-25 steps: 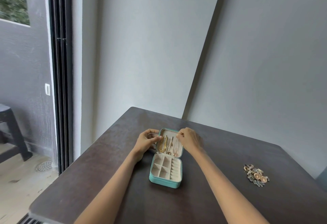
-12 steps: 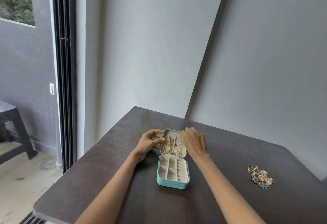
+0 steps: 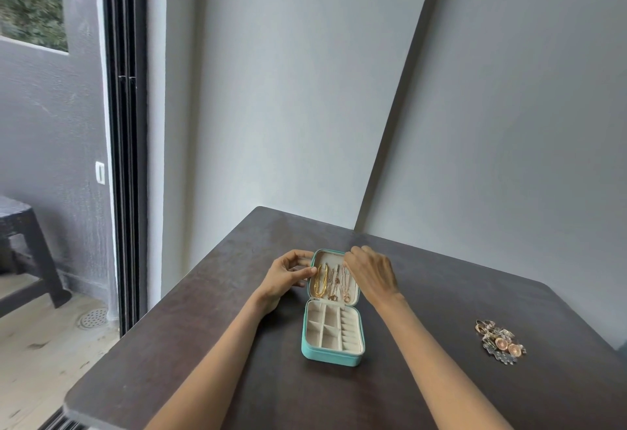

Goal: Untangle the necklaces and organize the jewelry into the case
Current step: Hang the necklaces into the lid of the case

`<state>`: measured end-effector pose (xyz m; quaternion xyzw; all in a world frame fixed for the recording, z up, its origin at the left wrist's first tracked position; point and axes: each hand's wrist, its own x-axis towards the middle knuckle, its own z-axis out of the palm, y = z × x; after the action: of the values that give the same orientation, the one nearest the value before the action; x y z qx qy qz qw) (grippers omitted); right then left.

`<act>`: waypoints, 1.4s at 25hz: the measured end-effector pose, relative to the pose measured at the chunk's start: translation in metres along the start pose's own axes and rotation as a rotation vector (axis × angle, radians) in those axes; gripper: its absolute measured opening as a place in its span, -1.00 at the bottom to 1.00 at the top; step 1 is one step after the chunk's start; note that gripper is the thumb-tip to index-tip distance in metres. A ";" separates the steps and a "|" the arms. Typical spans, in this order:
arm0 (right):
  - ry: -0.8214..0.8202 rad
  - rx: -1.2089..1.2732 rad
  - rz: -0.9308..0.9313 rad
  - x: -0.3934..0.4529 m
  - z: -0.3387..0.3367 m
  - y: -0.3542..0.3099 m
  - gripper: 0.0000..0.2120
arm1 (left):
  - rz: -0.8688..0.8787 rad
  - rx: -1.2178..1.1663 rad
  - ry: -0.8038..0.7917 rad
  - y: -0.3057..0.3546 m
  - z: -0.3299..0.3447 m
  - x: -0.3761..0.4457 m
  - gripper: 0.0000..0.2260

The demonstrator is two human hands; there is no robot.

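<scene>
A small turquoise zip-around jewelry case point(image 3: 333, 345) lies open near the middle of the dark brown table point(image 3: 190, 355), a little below the centre of the frame. Its cream lid stands at the far side, and several necklaces hang there in a row: a thick gold chain point(image 3: 321, 280) at the left and thinner rose-gold chains point(image 3: 342, 283) beside it. The divided cream tray in the lower half looks empty.

The left hand point(image 3: 288, 277) holds the left edge of the lid, thumb and fingers curled around it, so its grip is on the case. The right hand point(image 3: 369, 273) is bent over the top right corner of the lid. Its fingertips are hidden from here, so I cannot tell if it pinches a chain or only touches the lining.

I think the step is to hook or straighten the last thin chain. To do it well, the left hand should keep the lid steady, and the right should pull each chain straight down so that none crosses its neighbour.

A loose pile of rings and earrings point(image 3: 499, 341) waits well apart, at the lower right of the frame.
</scene>
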<state>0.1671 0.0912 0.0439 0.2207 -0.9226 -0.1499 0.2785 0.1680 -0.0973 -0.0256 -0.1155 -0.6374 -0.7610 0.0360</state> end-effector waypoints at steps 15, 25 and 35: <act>0.187 -0.067 -0.078 -0.011 0.004 0.017 -0.61 | -0.003 -0.010 -0.033 -0.001 -0.003 -0.001 -0.76; 0.416 0.257 0.018 -0.028 0.003 0.017 -0.93 | -0.011 -0.109 -0.015 -0.002 -0.004 -0.002 -0.63; 0.369 0.330 0.027 -0.070 0.018 -0.008 -0.66 | -0.012 -0.115 -0.004 0.001 -0.002 -0.004 -0.66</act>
<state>0.2112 0.1210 -0.0051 0.2746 -0.8710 0.0493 0.4043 0.1718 -0.0993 -0.0261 -0.1152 -0.5932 -0.7964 0.0234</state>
